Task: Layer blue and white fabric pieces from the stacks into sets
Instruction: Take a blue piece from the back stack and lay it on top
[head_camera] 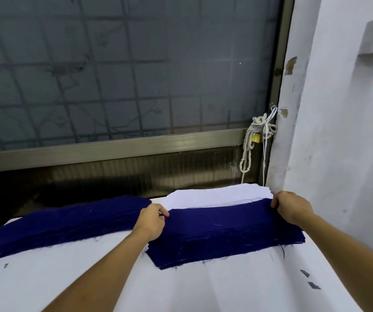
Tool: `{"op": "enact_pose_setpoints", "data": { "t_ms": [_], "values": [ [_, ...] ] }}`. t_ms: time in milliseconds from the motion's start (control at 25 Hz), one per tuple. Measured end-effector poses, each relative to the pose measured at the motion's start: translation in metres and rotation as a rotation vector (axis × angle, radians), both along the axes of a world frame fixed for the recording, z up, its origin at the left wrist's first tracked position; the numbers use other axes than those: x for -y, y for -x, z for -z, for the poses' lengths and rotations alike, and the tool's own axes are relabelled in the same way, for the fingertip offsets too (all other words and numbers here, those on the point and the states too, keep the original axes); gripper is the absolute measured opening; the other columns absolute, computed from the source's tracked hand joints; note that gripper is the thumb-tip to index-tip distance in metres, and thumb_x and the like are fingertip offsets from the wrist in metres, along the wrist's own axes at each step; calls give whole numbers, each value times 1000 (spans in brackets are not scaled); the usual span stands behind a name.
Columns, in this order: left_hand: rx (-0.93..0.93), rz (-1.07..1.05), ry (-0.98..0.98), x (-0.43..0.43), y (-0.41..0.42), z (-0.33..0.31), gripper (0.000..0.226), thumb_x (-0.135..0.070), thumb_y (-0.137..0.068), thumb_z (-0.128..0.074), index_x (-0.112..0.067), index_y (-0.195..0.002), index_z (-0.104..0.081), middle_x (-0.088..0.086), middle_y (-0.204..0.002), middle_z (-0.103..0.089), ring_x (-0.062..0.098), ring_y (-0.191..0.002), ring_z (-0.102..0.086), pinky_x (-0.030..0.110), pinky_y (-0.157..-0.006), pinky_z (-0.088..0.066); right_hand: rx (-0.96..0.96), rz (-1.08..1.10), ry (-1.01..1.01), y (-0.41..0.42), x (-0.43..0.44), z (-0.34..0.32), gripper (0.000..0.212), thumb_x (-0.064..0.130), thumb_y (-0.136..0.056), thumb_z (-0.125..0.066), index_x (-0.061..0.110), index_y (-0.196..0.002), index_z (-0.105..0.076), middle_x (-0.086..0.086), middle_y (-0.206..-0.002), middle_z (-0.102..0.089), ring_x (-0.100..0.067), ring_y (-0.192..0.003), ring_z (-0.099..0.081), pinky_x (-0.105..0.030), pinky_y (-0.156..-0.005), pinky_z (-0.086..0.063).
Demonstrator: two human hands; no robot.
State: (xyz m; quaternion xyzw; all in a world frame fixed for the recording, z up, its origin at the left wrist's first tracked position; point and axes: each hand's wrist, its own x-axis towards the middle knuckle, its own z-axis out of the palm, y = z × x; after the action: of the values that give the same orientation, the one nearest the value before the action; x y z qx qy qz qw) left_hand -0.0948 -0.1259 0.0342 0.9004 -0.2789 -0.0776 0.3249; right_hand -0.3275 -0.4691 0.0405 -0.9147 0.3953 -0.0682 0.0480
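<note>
White-covered table (pixel 203 287) set against a window, wall (pixel 338 131) closing off the right side. Two piles of cut fabric lie along the far half of the table. On the left sits a long blue stack (pixel 68 224), many layers deep, edges frayed, its right end reaching toward the person's left wrist. On the right is a second pile (pixel 226 246) of dark blue layers, and white pieces (pixel 221 195) show behind it along the far edge, their top sheet bare and uncovered. The top blue piece (pixel 221 219) of this right pile lies flat, with its far edge running across the front of the white. Both arms reach forward from the near side, bare to the elbow. The left hand (pixel 151 221) is at the far left corner of that top blue piece, thumb and fingers drawn together and pinching the cloth edge. The right hand (pixel 293 208) is at the far right corner, fingers curled down over the edge and gripping it; the fingertips are hidden behind the knuckles. A few small blue scraps (pixel 313 285) lie loose on the near right of the table, well apart from the piles, and thread ends trail from the pile's front edge. Behind, at the corner of the window frame (pixel 113 147), a brass padlock (pixel 256 138) hangs among loops of knotted white rope (pixel 246 158).
</note>
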Motion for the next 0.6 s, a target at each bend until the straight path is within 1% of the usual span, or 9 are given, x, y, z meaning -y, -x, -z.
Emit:
{"op": "enact_pose_setpoints", "data": {
  "t_ms": [160, 240, 320, 400, 480, 520, 600],
  "values": [
    [-31, 7, -58, -2, -5, 15, 19, -6, -101, -59, -22, -100, -68, 2, -112, -65, 13, -100, -60, 19, -76, -47, 17, 22, 52, 4, 2, 14, 20, 10, -97, -51, 27, -95, -61, 0, -110, -65, -17, -91, -56, -29, -80, -51],
    [-28, -9, -65, -4, -7, 20, 14, -11, -100, -62, -24, -98, -67, -1, -106, -65, 10, -93, -60, 18, -70, -47, 6, 23, 98, 5, 3, 21, 17, 10, -97, -53, 23, -102, -62, -1, -112, -63, -19, -96, -56, -29, -79, -50],
    [-13, -25, -79, -6, -7, 25, 9, -16, -100, -64, -25, -97, -65, -3, -99, -65, 9, -86, -60, 19, -67, -49, 0, 11, 172, 5, 3, 29, 16, 14, -99, -52, 21, -111, -61, -2, -117, -61, -20, -104, -55, -29, -83, -49],
    [12, -30, -111, -9, -7, 26, 8, -18, -101, -63, -25, -96, -62, -2, -98, -64, 9, -84, -61, 23, -69, -53, -43, 9, 262, 4, 0, 36, 21, 18, -101, -49, 20, -121, -58, -1, -123, -57, -21, -112, -50, -30, -91, -46],
    [48, -25, -165, -11, -6, 24, 10, -15, -101, -60, -24, -97, -63, -3, -102, -63, 12, -85, -63, 30, -76, -58, -104, 28, 357, 4, -4, 36, 25, 23, -103, -45, 22, -125, -56, 1, -127, -52, -22, -118, -46, -32, -97, -41],
    [77, -20, -194, -13, -6, 21, 13, -13, -101, -60, -25, -97, -64, -4, -104, -61, 13, -86, -64, 32, -79, -59, -116, 37, 391, 4, -6, 35, 25, 24, -103, -44, 23, -125, -56, 2, -128, -50, -21, -119, -44, -32, -99, -40],
    [145, -9, -210, -20, -7, 12, 14, -13, -100, -60, -26, -99, -65, -4, -107, -59, 14, -89, -63, 31, -78, -59, -53, 33, 401, 1, -12, 30, 25, 20, -100, -47, 24, -122, -59, 3, -128, -51, -20, -118, -43, -32, -100, -40]
  ]
}}
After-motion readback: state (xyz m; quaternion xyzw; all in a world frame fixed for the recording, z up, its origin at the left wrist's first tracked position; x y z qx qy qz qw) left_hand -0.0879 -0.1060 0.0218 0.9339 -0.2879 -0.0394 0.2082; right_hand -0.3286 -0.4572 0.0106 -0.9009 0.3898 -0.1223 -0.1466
